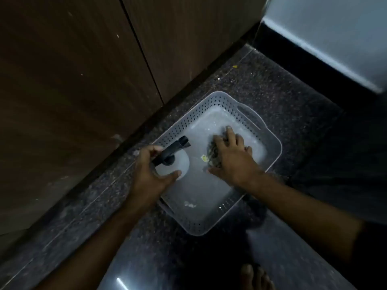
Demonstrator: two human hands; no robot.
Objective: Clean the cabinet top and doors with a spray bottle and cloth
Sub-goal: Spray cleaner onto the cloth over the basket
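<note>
A pale perforated plastic basket stands on the dark speckled floor in front of brown wooden cabinet doors. Inside it, at the left, stands a translucent spray bottle with a black trigger head. My left hand grips that bottle around its shoulder and trigger. At the right of the basket lies a dark crumpled cloth. My right hand rests on top of the cloth with its fingers spread over it, hiding most of it.
A grey-blue wall with a black skirting rises at the upper right. A polished floor tile lies toward me, and my bare foot shows at the bottom edge. Small crumbs lie on the speckled strip.
</note>
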